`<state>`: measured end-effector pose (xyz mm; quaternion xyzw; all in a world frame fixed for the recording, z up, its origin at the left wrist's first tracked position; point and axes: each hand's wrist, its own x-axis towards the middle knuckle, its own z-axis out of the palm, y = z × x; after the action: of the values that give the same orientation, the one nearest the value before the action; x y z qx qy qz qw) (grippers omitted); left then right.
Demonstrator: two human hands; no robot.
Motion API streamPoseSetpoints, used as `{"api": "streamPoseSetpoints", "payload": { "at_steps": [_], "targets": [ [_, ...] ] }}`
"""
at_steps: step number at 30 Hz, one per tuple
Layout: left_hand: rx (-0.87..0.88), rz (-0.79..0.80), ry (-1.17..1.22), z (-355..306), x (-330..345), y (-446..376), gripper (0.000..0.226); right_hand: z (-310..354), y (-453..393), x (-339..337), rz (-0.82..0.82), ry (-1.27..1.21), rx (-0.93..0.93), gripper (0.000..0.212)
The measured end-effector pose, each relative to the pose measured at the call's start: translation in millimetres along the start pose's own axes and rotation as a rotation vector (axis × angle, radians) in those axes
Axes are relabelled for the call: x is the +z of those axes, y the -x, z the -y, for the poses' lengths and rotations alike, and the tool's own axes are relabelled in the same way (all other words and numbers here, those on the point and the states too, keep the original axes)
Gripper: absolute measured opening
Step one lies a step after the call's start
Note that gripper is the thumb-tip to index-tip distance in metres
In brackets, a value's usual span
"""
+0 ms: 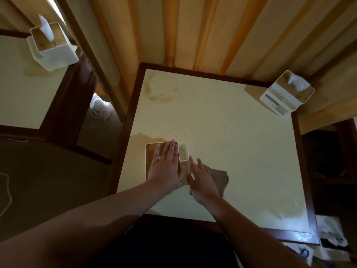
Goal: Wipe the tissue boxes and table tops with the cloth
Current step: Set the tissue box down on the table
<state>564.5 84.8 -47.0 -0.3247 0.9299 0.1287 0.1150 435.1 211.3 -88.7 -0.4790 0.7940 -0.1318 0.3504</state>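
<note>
Both our hands are down at one tissue box on the table.

Our left hand point(166, 167) lies flat, fingers straight, on top of the tissue box point(152, 151), whose long side runs away from us. Our right hand point(201, 180), fingers straight and relaxed, presses the brown cloth point(220, 176) against the table point(222, 132) just right of the box. A second tissue box point(286, 97) sits well beyond that hand, at the far right corner.

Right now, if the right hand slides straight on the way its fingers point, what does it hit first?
Probably the white tissue box: the right hand, resting flat on the brown cloth, points up-left with its fingers already at the box's side. Actual contact is unclear.
</note>
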Motion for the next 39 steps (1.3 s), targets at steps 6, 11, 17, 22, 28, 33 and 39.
{"api": "streamPoseSetpoints", "payload": {
  "at_steps": [6, 11, 17, 22, 28, 33, 39],
  "targets": [
    [0.041, -0.102, 0.074, 18, -8, 8, 0.081, 39, 17, -25, -0.125, 0.278, -0.009, 0.065],
    [0.029, -0.119, 0.183, 45, -6, 23, 0.079, 71, 22, -32, -0.262, 0.410, -0.120, 0.069],
    [-0.044, -0.099, 0.256, 90, -3, 46, 0.075, 88, 16, -34, -0.135, 0.331, -0.296, 0.073],
    [-0.119, -0.039, 0.275, 116, 2, 57, 0.079, 95, 12, -25, -0.077, 0.379, -0.410, 0.073],
    [-0.296, -0.112, 0.443, 104, -20, 61, 0.075, 72, 17, -21, -0.180, 0.160, -0.422, 0.066],
    [-0.126, -0.197, 0.254, 80, -40, 44, 0.070, 5, 30, -15, -0.302, 0.145, -0.178, 0.059],
    [0.052, -0.125, 0.092, 55, -36, 21, 0.069, -67, 51, 1, -0.159, 0.420, -0.178, 0.053]
  ]
}}
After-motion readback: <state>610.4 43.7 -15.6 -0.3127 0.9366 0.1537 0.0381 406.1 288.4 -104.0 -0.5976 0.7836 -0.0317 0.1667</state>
